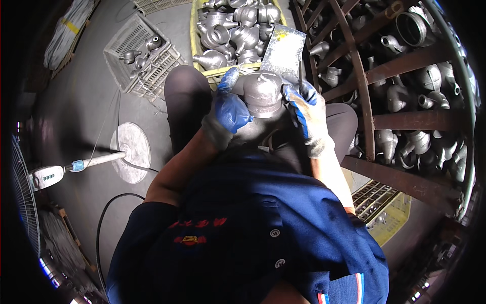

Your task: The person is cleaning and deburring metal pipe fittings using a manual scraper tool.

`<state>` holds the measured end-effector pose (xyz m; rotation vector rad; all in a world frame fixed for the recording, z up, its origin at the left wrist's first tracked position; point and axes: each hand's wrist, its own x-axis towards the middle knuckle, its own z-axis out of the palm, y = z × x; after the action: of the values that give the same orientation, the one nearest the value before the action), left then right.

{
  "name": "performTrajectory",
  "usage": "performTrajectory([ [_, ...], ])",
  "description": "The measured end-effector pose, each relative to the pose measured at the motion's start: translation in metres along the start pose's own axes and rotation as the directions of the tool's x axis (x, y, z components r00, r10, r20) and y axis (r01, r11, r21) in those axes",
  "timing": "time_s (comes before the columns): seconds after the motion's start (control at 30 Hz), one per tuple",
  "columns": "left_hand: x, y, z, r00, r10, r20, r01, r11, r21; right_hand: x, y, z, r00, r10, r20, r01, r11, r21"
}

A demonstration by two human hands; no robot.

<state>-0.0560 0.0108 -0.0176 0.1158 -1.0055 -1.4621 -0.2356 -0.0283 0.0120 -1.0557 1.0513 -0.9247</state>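
A silver-grey metal casting, rounded like a valve body with a round collar, is held between my two gloved hands above my lap. My left hand, in a blue-coated glove, grips its left side with the thumb near the collar. My right hand, in a worn blue and white glove, closes on its right side. A thin dark upright edge shows by the right fingers; I cannot tell whether it is a tool. Just beyond the casting, a scuffed metal plate with a yellow smear leans by the yellow crate.
The yellow crate is heaped with similar castings. A grey plastic crate at left holds a few small ones. A rusty metal rack full of castings stands at right, a yellow basket below it. A fan pole and cable lie left.
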Motion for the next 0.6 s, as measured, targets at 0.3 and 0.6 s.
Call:
performTrajectory([
  [0.3,0.019,0.013,-0.002,0.866,-0.426,-0.262,0.295,0.858,-0.421,-0.004,0.019,-0.011,0.982,0.175,0.071,-0.188,0.931,0.312],
  [0.6,0.023,0.013,-0.002,0.804,-0.451,-0.388,0.263,0.854,-0.448,-0.007,0.006,-0.008,0.980,0.193,0.040,-0.197,0.961,0.192],
])
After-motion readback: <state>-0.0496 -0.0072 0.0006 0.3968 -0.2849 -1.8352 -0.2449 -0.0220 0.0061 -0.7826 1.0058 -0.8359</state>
